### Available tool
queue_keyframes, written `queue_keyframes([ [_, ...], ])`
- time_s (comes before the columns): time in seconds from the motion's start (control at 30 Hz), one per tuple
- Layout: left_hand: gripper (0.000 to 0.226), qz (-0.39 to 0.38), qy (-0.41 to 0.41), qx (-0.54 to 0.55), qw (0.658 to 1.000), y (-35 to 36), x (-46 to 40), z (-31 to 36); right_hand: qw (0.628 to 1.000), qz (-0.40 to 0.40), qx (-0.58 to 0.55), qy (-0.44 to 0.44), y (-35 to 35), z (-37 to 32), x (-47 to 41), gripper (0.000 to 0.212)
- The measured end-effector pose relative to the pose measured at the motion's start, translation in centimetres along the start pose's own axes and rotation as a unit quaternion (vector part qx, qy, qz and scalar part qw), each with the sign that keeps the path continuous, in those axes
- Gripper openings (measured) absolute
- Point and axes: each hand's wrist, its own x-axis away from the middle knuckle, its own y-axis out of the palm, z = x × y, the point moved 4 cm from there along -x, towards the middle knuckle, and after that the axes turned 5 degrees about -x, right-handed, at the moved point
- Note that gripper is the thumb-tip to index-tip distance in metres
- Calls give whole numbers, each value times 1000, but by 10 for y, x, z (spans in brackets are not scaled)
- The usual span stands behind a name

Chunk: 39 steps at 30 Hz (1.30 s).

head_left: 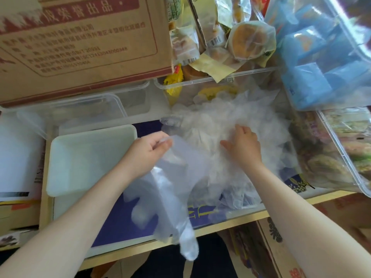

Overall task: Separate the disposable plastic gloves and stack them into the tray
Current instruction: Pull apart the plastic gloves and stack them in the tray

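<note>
left hand (149,151) pinches one glove (170,189) clear for the tray (60,149) at 9 o'clock; right hand (244,146) flat, pinning the pile (216,121).

Cardboard box (80,43), top left: red band carries large pale Chinese characters, "出品" legible at its right end. Below, red-printed lines, mostly blurred; "GB/T 20981" and a code ending "043000348" can be made out. Barcodes on snack wrappers (215,42) behind, digits unreadable. Yellow characters on blue sheet (124,223), partly covered.
</note>
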Motion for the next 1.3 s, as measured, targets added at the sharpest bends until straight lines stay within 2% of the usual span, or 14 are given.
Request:
queue_keyframes([
  [0.17, 20, -22, 22, -54, 998, 9, 5, 2, 995, 18, -96, 15, 5, 0, -7, 20],
  [0.3, 22, -27, 43, -60, 997, 17, 0, 11, 998, 27, -50, -21, 4, 0, -3, 14],
  [0.37, 21, -23, 65, -69, 995, 22, -6, 17, 999, 33, -20, -17, 2, 3, 2, 34],
  [0.43, 20, -25, 80, -83, 993, 28, -12, 21, 1000, -2, -5, 31, 2, 14, 5, 70],
  [0.5, 24, -29, 85, -88, 992, 35, -19, 23, 999, -8, 25, 42, 2, 23, 8, 71],
  [0.63, 21, -36, 90, -80, 992, 46, -26, 33, 993, 105, 18, -41, -5, 24, 15, 14],
  [0.73, 18, -77, 99, -90, 988, 54, -30, 45, 973, 166, -18, -161, -14, 17, 26, 15],
  [0.9, 17, -176, 161, -18, 971, 68, -24, 70, 882, 339, 85, -316, -34, -15, 55, 19],
  [1.0, 12, -161, 174, 33, 971, 73, -17, 72, 849, 379, 58, -364, -42, -27, 69, 22],
  [1.07, 14, -122, 165, 70, 976, 67, -16, 68, 852, 348, -18, -391, -45, -28, 73, 11],
  [1.1, 14, -106, 150, 94, 979, 62, -17, 65, 862, 334, -55, -377, -46, -25, 73, 13],
  [1.2, 15, -84, 86, 165, 979, 43, -16, 58, 920, 253, -238, -180, -53, -5, 60, 78],
  [1.23, 18, -72, 82, 164, 980, 38, -15, 55, 914, 172, -359, -81, -55, -3, 57, 91],
  [1.3, 24, -49, 77, 156, 984, 29, -12, 49, 825, -17, -561, 71, -50, -5, 54, 77],
])
